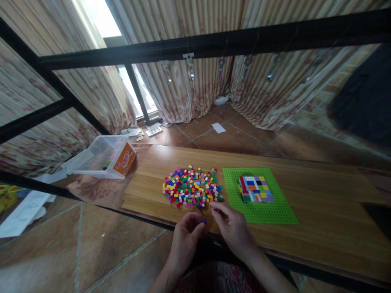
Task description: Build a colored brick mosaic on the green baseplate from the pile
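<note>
The left hand [185, 236] pinches a small blue brick [203, 221] between thumb and fingertips, held just above the near edge of the wooden tabletop [320, 191]. The right hand [233, 228] lies just to the right of that pinch, fingers loosely curled and reaching toward the brick; whether it touches the brick or holds anything of its own cannot be told (the fingertips blur together here).

Straight beyond the pinch, away from the person, sits the loose pile of small coloured bricks [192, 187]. Beyond and to the right of the pinch lies the green baseplate [275, 211], with a multicoloured block of stacked bricks [255, 189] standing on its far half. Well off to the left is a clear plastic tub [105, 156] with an orange label.

A piece this small is best held by its sides, studs up, so the underside stays free; the pinch should stay light, since a hard squeeze could flick it away.
</note>
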Motion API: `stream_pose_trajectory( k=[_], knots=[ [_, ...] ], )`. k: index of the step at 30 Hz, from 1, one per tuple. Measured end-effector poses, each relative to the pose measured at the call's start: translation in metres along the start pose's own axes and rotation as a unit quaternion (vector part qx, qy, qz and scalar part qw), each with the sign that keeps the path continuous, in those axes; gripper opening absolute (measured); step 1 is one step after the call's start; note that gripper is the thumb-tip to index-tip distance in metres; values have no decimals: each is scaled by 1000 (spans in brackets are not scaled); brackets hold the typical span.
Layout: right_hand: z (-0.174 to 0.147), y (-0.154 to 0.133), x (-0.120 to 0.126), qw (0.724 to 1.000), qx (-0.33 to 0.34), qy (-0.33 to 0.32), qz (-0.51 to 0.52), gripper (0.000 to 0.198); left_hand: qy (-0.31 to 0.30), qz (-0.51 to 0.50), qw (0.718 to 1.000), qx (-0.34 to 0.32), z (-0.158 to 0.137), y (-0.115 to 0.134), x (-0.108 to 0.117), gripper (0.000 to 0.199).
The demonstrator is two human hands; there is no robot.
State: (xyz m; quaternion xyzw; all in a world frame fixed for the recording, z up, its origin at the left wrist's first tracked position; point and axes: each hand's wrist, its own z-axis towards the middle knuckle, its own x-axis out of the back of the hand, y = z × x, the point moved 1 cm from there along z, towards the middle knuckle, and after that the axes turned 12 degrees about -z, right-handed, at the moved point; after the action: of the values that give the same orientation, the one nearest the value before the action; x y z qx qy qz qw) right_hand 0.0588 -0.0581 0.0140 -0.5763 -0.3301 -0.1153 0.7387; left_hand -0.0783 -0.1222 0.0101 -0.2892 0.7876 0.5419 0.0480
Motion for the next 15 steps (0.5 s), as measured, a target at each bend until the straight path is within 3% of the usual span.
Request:
stream_pose_trajectory(
  k=[4,8,12,15],
  knots=[
    [-12,-9,9,993,36,-104,35,24,-62,-12,997,43,-2,7,-6,29],
    [-17,-12,22,988,25,-143,59,20,-78,-22,995,60,-5,8,-12,29],
    [-20,-6,32,990,29,-127,48,19,-83,-24,994,63,-4,1,-18,30],
    [-18,12,43,998,23,-62,-4,19,-65,-1,997,52,0,-4,-18,31]
  ],
)
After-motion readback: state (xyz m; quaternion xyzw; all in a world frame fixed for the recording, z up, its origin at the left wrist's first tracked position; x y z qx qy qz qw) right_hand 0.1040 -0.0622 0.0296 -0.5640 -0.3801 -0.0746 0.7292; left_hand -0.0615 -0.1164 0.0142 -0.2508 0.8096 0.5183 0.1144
